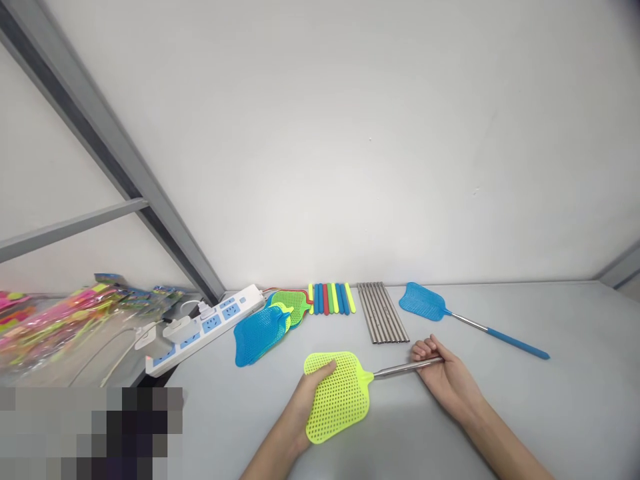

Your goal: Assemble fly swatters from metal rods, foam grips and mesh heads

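A yellow-green fly swatter head point(339, 399) with a metal rod point(403, 368) fitted in its neck is held above the table. My left hand point(304, 408) grips the mesh head, thumb on its front face, other fingers hidden behind. My right hand point(445, 380) is turned palm up with half-curled fingers, and the bare end of the rod lies across them. Beyond that hand, a blue fly swatter point(424, 301) with a blue handle grip lies on the table. A row of metal rods point(383, 313) lies just behind the right fingers.
Coloured handle grips point(334, 299) lie in a row near the wall. Stacked swatter heads point(263, 335) sit at the left, by a white power strip point(220, 320) with plugs in it. Bagged colourful items point(65, 327) lie farther left, behind a grey metal frame point(120, 147).
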{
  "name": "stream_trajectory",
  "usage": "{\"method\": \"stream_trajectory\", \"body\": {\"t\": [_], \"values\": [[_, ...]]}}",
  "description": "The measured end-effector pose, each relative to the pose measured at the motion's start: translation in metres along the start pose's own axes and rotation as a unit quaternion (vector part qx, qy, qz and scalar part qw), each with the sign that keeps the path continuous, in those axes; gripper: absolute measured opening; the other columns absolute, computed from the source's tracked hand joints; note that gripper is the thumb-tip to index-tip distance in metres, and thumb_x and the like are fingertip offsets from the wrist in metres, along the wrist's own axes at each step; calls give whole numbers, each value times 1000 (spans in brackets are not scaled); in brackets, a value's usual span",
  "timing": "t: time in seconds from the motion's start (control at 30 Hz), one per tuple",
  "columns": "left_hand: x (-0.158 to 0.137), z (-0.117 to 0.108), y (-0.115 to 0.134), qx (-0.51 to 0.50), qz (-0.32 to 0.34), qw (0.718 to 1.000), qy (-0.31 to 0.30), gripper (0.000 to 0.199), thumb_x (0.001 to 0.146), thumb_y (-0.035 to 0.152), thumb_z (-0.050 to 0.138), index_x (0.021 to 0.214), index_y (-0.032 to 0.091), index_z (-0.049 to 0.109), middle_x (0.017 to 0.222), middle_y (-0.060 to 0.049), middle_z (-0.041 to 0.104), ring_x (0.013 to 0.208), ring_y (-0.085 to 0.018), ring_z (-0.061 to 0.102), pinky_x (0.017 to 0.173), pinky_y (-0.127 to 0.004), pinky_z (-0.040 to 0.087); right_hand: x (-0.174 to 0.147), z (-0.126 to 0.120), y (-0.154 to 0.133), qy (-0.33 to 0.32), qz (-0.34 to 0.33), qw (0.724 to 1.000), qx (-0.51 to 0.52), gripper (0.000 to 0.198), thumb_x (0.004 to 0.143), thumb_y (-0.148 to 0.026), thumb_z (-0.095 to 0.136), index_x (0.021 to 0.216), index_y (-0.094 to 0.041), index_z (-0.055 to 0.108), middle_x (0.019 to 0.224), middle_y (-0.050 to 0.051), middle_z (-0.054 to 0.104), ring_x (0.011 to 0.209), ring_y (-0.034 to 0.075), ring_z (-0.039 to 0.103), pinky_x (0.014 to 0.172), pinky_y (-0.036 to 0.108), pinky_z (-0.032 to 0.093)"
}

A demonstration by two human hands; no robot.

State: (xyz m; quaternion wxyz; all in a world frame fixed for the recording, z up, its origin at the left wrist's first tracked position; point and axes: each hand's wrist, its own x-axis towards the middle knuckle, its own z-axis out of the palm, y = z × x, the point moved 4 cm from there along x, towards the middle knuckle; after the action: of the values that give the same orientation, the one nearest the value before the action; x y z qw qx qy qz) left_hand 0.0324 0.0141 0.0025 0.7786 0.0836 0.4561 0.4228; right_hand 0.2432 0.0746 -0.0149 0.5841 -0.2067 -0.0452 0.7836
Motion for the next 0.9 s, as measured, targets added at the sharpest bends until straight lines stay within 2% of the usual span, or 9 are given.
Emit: {"method": "stream_trajectory", "body": {"t": [0.13,0.27,0.43,0.67,0.9], "values": [[-3,0,8,29,27,999,-10,36,68,32,59,93,7,56,83,-14,65,78,-25,61,70,-35,47,-3,1,8,-1,20,999,-36,19,75,-18,50,59,-18,39,73,1,45,71,13,48,65,31,44],[-4,-2,13,59,57,997,-5,32,67,30,60,91,8,57,82,-14,65,77,-26,61,68,-35,48,-4,0,12,3,23,999,-47,20,74,-20,51,58,-18,40,75,1,47,74,14,49,68,29,44],[-5,-6,18,81,81,993,-7,33,68,30,60,92,8,56,84,-14,65,78,-26,61,67,-34,49,-2,2,16,-17,16,998,-58,19,74,-23,51,58,-18,42,72,1,48,74,14,50,68,29,43],[-3,-9,23,73,68,995,-6,40,66,30,61,100,10,54,90,-14,63,81,-27,60,71,-38,48,2,6,19,-29,-12,998,-53,22,75,-27,50,55,-18,44,65,1,47,67,13,47,68,28,42],[0,-12,21,61,64,996,-3,41,67,28,61,102,9,53,92,-15,63,83,-28,59,74,-38,47,4,4,19,-23,-35,998,-48,24,74,-26,49,53,-18,43,60,0,42,60,12,44,61,28,40]]}}
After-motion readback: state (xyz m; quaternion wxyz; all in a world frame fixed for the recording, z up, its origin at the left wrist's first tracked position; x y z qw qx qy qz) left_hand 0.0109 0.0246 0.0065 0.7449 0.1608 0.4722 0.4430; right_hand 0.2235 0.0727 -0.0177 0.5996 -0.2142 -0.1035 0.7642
